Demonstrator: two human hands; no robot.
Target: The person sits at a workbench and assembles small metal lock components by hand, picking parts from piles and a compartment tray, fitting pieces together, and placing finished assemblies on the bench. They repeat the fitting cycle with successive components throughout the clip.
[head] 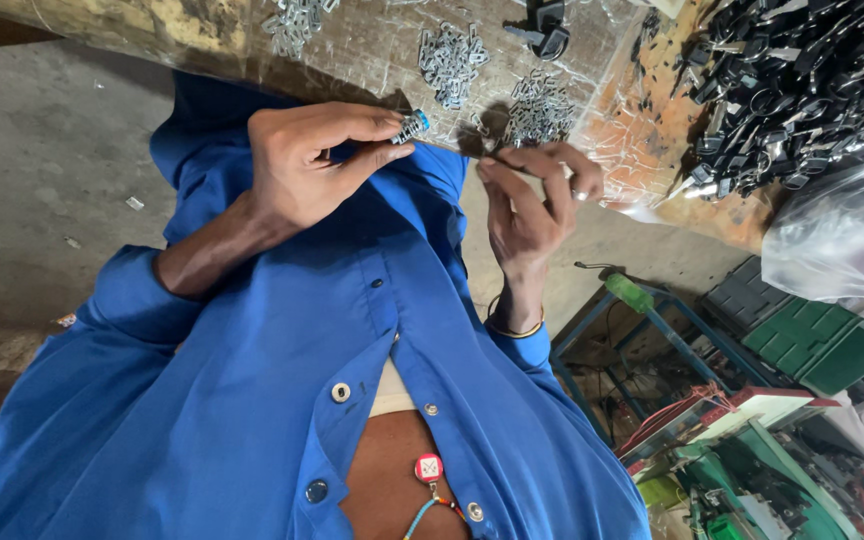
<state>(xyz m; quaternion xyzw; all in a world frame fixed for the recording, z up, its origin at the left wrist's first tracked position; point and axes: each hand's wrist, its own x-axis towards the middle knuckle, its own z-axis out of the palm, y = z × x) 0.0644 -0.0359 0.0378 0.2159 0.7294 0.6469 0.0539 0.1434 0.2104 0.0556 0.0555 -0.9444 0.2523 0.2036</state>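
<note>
My left hand pinches a small silvery cylinder with a blue end between thumb and forefinger, just before the table's edge. My right hand is a little to the right, with a ring on one finger and a gold bangle at the wrist. Its thumb and fingers curl together near the edge, below a pile of small metal pieces. I cannot tell if something tiny sits between them. Both sleeves are blue.
The plastic-covered table bears more heaps of small metal pieces. A big pile of dark key-like parts lies at the right, beside a clear plastic bag. Below stand green crates and a blue metal frame.
</note>
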